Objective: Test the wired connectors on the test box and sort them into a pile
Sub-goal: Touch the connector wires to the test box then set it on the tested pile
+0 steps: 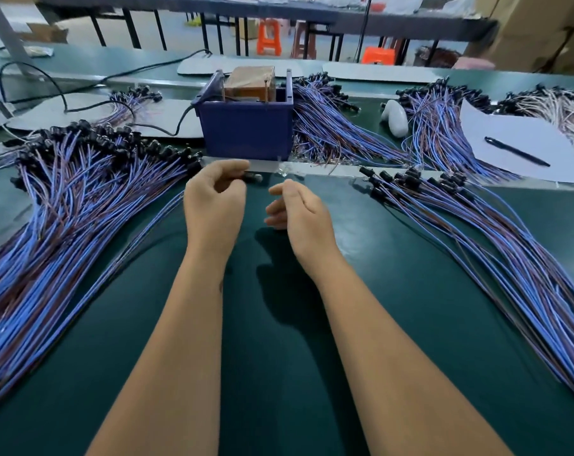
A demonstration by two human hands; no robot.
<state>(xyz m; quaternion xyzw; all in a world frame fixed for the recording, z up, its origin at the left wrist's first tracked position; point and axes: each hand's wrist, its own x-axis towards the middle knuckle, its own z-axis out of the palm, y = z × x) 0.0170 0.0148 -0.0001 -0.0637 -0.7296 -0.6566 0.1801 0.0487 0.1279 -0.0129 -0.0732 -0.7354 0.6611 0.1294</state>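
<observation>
1. Left hand (215,199): fingers curled, pinching a small black connector (253,178) whose tip points toward the right hand; it is held just above the green bench (279,324), immediately in front of the blue test box (246,130).
2. Right hand (295,209): fingers loosely curled and holding nothing, poised close beside the connector without touching it.
3. Blue test box: stands at the middle of the bench, toward its far edge, with a brown block (251,82) seated in its top and a black cable (81,106) running off to the far left.
4. Left pile (81,199): a large fan of blue and brown wired connectors spread toward the bench's left edge, black heads lying farthest from the person.
5. Right pile (476,232): a thinner fan reaching the bench's right edge. Which pile is tested and which is untested cannot be told.
6. Step in hand, as judged: presenting the pinched connector to the test box. It would be done well by holding the connector body, not the wire, keeping it square to the contact point, and letting the free hand steady the trailing lead so it does not drag neighbouring wires.
7. Far right corner: a white sheet (509,139) with a black pen (516,151) lying on it.
8. Writing: no brand, label or legible text is visible on the box, sheet or connectors.
</observation>
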